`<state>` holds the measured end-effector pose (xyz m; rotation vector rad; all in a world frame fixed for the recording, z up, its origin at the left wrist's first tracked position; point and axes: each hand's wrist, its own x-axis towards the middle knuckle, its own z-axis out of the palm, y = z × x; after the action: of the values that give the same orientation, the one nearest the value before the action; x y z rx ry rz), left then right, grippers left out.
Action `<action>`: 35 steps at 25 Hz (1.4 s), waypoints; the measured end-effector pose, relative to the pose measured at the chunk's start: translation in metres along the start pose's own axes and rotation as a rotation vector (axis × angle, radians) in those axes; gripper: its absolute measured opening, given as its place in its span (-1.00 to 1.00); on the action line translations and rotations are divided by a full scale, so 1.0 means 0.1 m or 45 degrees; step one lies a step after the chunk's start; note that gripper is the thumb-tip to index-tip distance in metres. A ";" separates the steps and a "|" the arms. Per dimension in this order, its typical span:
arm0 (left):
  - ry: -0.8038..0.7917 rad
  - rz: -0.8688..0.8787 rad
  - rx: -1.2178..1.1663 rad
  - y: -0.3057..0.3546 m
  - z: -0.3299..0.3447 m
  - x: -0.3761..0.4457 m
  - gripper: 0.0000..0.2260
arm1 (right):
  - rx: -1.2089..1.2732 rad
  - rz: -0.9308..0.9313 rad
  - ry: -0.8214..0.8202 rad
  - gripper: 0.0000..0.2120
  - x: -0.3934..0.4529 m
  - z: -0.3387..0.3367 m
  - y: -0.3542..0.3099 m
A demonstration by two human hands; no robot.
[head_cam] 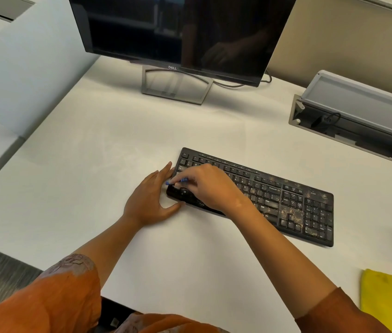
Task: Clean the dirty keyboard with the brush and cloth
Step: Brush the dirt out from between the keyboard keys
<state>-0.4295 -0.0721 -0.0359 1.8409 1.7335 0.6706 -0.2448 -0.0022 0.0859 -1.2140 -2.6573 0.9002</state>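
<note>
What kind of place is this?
Probably an office workstation: a monitor and a keyboard stand on a white desk, with partition panels around it.

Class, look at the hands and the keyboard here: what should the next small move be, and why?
Probably sweep the blue brush rightward along the keys. The right hand holds it at the keyboard's left end, the left hand steadies that edge, and the heaviest brown grime lies to the right.
</note>
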 end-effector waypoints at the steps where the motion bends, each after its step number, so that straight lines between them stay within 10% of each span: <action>1: -0.008 0.003 0.006 0.00 0.00 0.00 -0.10 | -0.062 -0.038 -0.006 -0.80 -0.02 0.04 0.04; 16: 0.009 0.025 0.036 0.01 -0.01 0.01 -0.10 | 0.060 -0.010 0.015 -0.84 -0.23 0.06 0.29; 28: -0.010 -0.022 0.041 -0.01 0.01 0.00 -0.06 | 0.415 0.633 0.564 -0.76 -0.08 0.32 -0.03; 35: 0.014 -0.012 0.039 0.01 0.00 0.00 -0.08 | 0.344 0.640 0.381 -0.71 -0.14 0.35 -0.08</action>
<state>-0.4286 -0.0721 -0.0350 1.8518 1.7671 0.6554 -0.2514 -0.0330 0.0633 -1.8081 -1.9575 0.9968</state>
